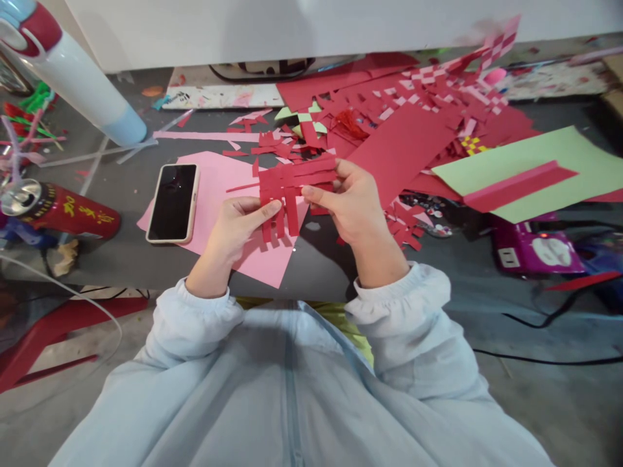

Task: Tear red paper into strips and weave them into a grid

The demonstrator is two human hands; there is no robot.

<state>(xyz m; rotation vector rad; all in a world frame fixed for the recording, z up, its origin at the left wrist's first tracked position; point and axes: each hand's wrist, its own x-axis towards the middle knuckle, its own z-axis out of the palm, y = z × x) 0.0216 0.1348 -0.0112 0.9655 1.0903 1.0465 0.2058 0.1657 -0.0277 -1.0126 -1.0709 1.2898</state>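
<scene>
Between my hands is a piece of red woven paper strips (280, 181), held up over a pink paper sheet (265, 263). Loose strip ends hang from its lower edge and stick out to the right. My left hand (238, 224) pinches its lower left part, thumb on top. At the right side, the thumb and fingers of my right hand (348, 194) are closed on the strips. What the fingers do behind the paper is hidden. A phone (172, 203) with a dark screen lies on the pink sheet, left of my left hand.
Red paper scraps (355, 97) and a red sheet (403, 149) cover the back right. A green sheet (530, 172) with a folded red strip and a purple package (535, 250) lie right. At left are a white bottle (82, 78) and a red can (73, 211).
</scene>
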